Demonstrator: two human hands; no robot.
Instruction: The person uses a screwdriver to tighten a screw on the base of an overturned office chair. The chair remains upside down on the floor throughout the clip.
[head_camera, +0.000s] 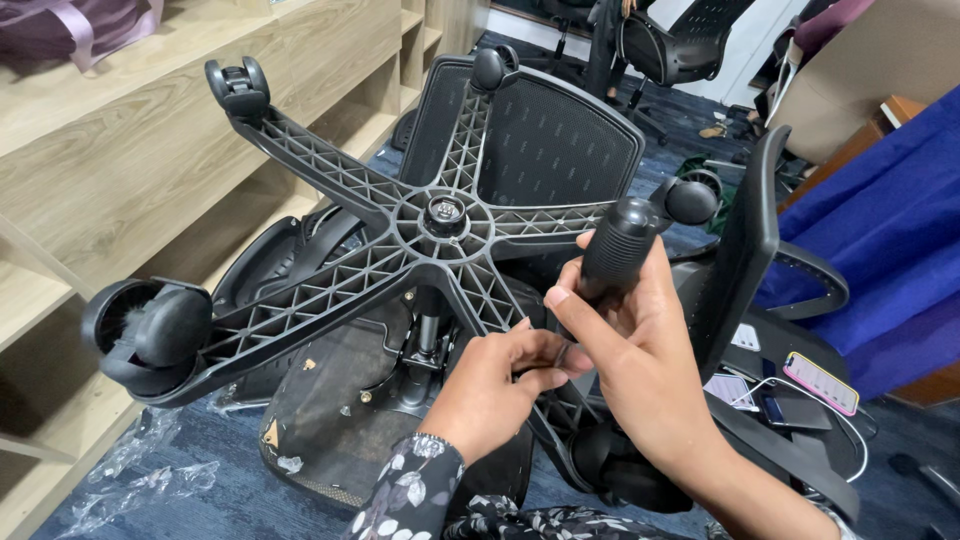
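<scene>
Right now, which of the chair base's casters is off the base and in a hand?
The caster in the right hand; the others sit on the star base.

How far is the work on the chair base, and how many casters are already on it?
Casters sit on four arms of the five-arm chair base, for example the big left caster. The right hand holds the fifth caster, apart from the base. The left hand pinches at the near arm; whether its socket is empty cannot be seen.
</scene>
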